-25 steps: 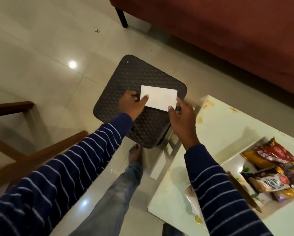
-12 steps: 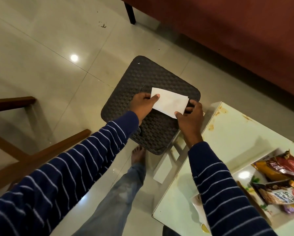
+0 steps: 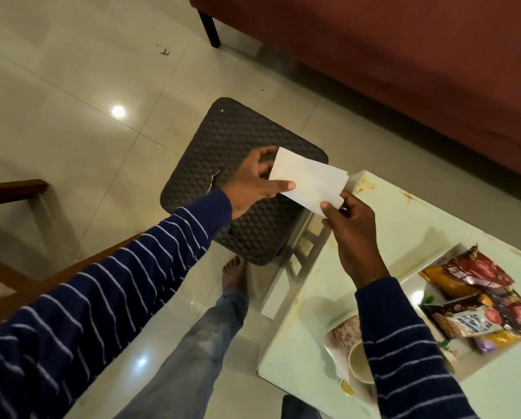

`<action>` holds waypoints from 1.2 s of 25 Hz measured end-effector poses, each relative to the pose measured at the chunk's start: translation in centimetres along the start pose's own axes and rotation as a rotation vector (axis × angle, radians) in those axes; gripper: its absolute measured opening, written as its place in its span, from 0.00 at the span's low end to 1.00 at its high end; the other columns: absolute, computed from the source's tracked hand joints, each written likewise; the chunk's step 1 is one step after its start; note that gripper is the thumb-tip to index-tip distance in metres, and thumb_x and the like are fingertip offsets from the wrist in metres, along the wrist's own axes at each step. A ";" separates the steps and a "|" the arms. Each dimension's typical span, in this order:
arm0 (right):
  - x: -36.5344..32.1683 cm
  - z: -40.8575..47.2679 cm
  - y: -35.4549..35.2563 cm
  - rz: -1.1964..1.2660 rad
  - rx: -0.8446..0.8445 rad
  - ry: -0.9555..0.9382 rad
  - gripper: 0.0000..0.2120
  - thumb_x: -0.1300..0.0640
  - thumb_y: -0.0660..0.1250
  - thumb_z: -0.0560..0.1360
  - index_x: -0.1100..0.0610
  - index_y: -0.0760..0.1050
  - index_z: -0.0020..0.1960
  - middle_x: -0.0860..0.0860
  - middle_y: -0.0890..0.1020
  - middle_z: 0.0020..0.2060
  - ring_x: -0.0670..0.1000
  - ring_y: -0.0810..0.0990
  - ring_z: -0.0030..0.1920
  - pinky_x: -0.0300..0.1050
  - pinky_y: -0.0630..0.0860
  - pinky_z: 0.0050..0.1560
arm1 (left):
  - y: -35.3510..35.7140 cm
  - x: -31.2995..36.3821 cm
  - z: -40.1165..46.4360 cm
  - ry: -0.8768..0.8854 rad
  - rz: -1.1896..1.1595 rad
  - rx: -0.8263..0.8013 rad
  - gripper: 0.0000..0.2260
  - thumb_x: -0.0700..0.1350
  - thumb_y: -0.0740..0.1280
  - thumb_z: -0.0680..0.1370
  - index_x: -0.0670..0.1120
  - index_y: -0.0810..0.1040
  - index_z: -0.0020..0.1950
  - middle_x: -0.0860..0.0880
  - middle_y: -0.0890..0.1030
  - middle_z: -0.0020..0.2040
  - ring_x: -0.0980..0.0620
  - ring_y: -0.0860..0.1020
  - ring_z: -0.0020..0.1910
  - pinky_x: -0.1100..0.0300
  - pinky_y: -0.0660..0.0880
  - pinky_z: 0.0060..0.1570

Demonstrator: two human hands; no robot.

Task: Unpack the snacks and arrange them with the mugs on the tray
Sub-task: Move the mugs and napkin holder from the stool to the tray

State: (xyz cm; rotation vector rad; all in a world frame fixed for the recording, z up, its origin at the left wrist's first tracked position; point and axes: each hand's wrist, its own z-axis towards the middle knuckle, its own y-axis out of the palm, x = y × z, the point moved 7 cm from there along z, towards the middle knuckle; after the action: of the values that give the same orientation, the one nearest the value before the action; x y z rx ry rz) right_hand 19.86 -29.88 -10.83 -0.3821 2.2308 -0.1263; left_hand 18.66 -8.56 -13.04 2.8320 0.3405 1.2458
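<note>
Fingers of both hands pinch one folded white paper sheet (image 3: 309, 182) above the dark woven stool (image 3: 238, 140): left hand (image 3: 254, 184) at its left edge, right hand (image 3: 348, 220) at its near right corner, probably to keep it flat. Colourful snack packets (image 3: 476, 300) lie on the white tray (image 3: 416, 269) on the pale bench (image 3: 383, 225), right.

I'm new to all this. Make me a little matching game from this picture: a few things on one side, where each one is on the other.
Things:
1. white paper
2. snack packets
3. mug
4. dark woven stool

Places:
A. on the floor beside the table
B. on the table, partly behind the right sleeve
C. held between both hands
D. piled on the tray

Pairs: 1-C, 2-D, 3-B, 4-A
</note>
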 end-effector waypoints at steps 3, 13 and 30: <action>0.9 -1.9 -5.5 0.009 0.077 -0.039 0.18 0.55 0.73 0.75 0.55 0.77 0.64 0.49 0.80 0.60 0.52 0.79 0.60 0.57 0.78 0.63 | 5.1 1.4 -0.9 0.112 0.131 -0.204 0.26 0.33 0.74 0.71 0.47 0.73 0.67 0.48 0.79 0.62 0.51 0.78 0.61 0.56 0.80 0.53; 4.7 -10.4 -19.9 -0.273 0.181 -0.279 0.36 0.58 0.78 0.70 0.44 0.62 0.70 0.40 0.73 0.62 0.38 0.77 0.55 0.34 0.79 0.48 | 22.4 0.1 -5.0 0.287 0.530 -0.497 0.11 0.36 0.71 0.75 0.45 0.80 0.56 0.48 0.82 0.52 0.49 0.81 0.53 0.53 0.80 0.55; 18.4 -17.5 -29.1 -0.623 0.336 -0.250 0.12 0.63 0.72 0.75 0.58 0.82 0.58 0.55 0.83 0.52 0.58 0.79 0.56 0.43 0.69 0.56 | 34.5 -9.5 -9.7 0.492 1.334 -0.526 0.08 0.46 0.74 0.73 0.53 0.83 0.51 0.57 0.78 0.44 0.53 0.72 0.46 0.58 0.70 0.44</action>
State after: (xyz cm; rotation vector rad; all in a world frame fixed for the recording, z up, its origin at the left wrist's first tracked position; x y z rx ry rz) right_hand 2.13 -63.93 -6.94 -0.8416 1.7388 -0.7294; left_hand 11.82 -44.85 -9.45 2.0422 -1.8149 1.7029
